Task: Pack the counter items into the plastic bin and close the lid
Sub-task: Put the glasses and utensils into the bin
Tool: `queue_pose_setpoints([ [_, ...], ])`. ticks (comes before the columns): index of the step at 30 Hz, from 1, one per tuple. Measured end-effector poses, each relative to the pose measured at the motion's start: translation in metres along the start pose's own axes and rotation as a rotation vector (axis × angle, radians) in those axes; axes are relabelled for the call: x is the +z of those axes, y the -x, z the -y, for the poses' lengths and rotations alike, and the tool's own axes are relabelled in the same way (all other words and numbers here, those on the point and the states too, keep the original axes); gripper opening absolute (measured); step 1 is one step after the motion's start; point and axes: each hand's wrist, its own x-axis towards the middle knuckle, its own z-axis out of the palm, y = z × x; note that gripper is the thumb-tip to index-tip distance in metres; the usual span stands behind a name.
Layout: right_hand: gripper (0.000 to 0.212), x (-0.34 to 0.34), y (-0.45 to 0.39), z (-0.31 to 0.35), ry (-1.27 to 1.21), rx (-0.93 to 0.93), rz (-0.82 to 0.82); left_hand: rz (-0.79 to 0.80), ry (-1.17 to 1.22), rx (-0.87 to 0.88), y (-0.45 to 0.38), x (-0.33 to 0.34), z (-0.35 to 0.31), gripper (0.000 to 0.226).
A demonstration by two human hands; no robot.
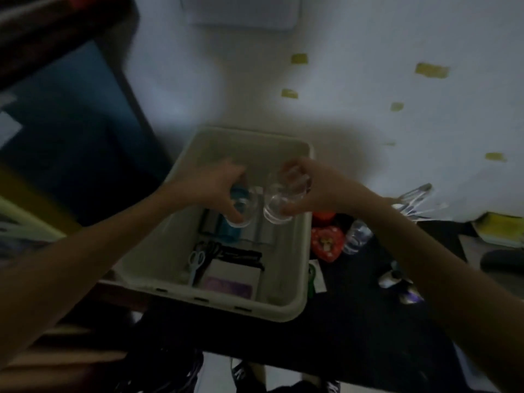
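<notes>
left hand [211, 184]: reaches in over the open plastic bin [300, 279], its fingers [231, 212] curled round a clear glass cup [243, 209]; the cup hangs inside the bin's outline, above the things on the bottom
right hand [314, 188]: fingers [292, 171] wrapped round a second clear glass cup [280, 202], held just beside the first; whether the two cups touch cannot be told through the blur
plastic bin: pale, rectangular, lid off, standing on the dark table [354, 321] with its near rim toward the person
bin contents: a blue object [232, 231] under the left cup, partly hidden; pale-handled scissors [195, 260] near the left wall; black strips [241, 255] across the middle; a white box with a purple patch [229, 282] at the near end
table, right of bin: a red item with white dots [326, 246] just beside the bin wall; a clear plastic bottle [355, 236] lying next to it; a green thing [312, 276] against the bin's right side; a small white and dark object [392, 277] nearer the person, too blurred to name
farther right: pale utensils [414, 198] beyond the right forearm
floor [368, 80]: light, dotted with yellow tape scraps [431, 70]
bottom edge: dark shoes [241, 374], dim
</notes>
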Motion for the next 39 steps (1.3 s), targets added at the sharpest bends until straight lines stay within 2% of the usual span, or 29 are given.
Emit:
queue_pose_setpoints([
  [5, 0.082, 0.082, -0.03, 0.005, 0.146, 0.1, 0.222, 0.187, 0.111, -0.022, 0.005, 0.081, 0.047, 0.062],
  [9, 0.078, 0.137, -0.043, -0.002, 0.198, 0.233, 0.394, 0.424, 0.052, -0.113, -0.009, 0.133, 0.065, 0.079],
  [11, 0.08, 0.159, -0.049, -0.01, 0.197, 0.297, 0.454, 0.513, 0.06, -0.144, -0.015, 0.154, 0.072, 0.08],
  [15, 0.091, 0.188, -0.06, -0.02, 0.208, 0.41, 0.479, 0.461, 0.069, -0.172, -0.02, 0.182, 0.079, 0.079],
  [19, 0.098, 0.204, -0.065, -0.024, 0.249, 0.459, 0.485, 0.486, 0.065, -0.098, -0.031, 0.2, 0.088, 0.101],
  [22, 0.106, 0.211, -0.065, -0.022, 0.282, 0.484, 0.532, 0.474, 0.046, -0.052, -0.026, 0.192, 0.082, 0.095],
  [27, 0.07, 0.219, -0.065, -0.018, 0.222, 0.581, 0.608, 0.613, 0.001, -0.033, -0.021, 0.197, 0.08, 0.106],
  [32, 0.064, 0.229, -0.064, -0.016, 0.212, 0.617, 0.673, 0.656, -0.032, -0.029, -0.021, 0.204, 0.083, 0.113],
  [36, 0.09, 0.233, -0.064, -0.018, 0.143, 0.65, 0.7, 0.642, -0.04, 0.022, -0.022, 0.205, 0.084, 0.11],
  [39, 0.092, 0.232, -0.065, -0.019, 0.115, 0.645, 0.704, 0.621, -0.029, 0.049, -0.023, 0.207, 0.086, 0.104],
])
